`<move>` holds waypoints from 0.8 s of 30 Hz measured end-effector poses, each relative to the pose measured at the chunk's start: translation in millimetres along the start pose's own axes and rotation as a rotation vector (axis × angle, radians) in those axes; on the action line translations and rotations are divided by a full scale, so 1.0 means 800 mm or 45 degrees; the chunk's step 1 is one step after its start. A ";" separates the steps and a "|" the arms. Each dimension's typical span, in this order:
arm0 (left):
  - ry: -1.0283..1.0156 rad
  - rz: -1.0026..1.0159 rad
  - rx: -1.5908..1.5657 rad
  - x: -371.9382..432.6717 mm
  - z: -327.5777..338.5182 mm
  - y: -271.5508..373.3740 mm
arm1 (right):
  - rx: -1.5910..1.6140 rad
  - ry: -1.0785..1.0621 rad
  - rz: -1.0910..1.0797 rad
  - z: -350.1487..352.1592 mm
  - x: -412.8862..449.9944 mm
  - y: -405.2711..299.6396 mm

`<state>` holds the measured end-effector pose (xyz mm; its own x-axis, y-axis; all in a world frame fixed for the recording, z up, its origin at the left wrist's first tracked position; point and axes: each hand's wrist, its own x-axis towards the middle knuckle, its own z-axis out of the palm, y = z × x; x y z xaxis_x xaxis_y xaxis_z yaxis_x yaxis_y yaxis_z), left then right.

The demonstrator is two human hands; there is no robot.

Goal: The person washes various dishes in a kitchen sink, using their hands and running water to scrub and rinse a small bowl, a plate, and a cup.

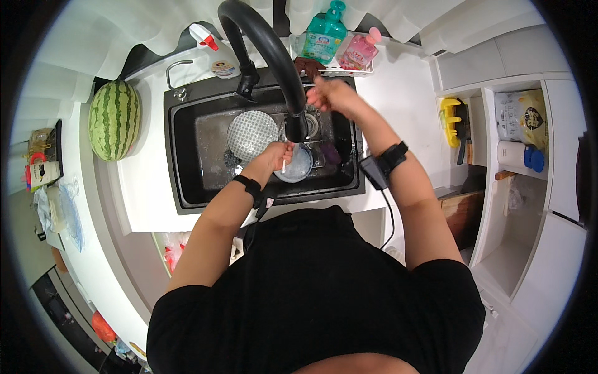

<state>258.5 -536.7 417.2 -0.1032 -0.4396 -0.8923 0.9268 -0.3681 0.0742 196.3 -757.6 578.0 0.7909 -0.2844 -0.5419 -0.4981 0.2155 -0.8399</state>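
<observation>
My left hand [279,155] is closed around a thin white handle [283,166], perhaps a spoon's; the rest of it is hidden. It is just under the black faucet head [296,128]. Below that hand a pale, wet bowl [299,167] lies in the black sink [172,154]. To its left is a round plate with a grey dotted pattern [251,133]. My right hand [335,97], blurred, hovers over the sink's back right part with its fingers curled; whether it holds anything is unclear. A dark brown cloth-like thing [308,67] lies just beyond it.
The gooseneck faucet [266,37] arches over the sink. Behind stand a spray bottle [222,58], a green pump bottle [323,39] and a pink pump bottle [357,53] in a white basket [366,71]. A watermelon [114,120] sits left. Open shelves [486,121] are on the right.
</observation>
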 end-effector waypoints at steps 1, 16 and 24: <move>-0.008 0.003 0.003 -0.005 0.000 0.001 | 0.082 0.003 -0.025 -0.010 0.002 -0.025; 0.430 1.479 1.854 -0.049 -0.121 0.032 | 0.882 -0.045 -0.148 -0.065 0.074 -0.177; 0.200 1.552 2.249 -0.122 -0.024 0.147 | 0.783 0.009 0.023 -0.054 0.037 -0.156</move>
<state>384.4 -521.6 504.3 0.2360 -0.9660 -0.1057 -0.7327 -0.2483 0.6336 266.4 -833.3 665.2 0.7808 -0.2814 -0.5579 -0.2131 0.7194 -0.6611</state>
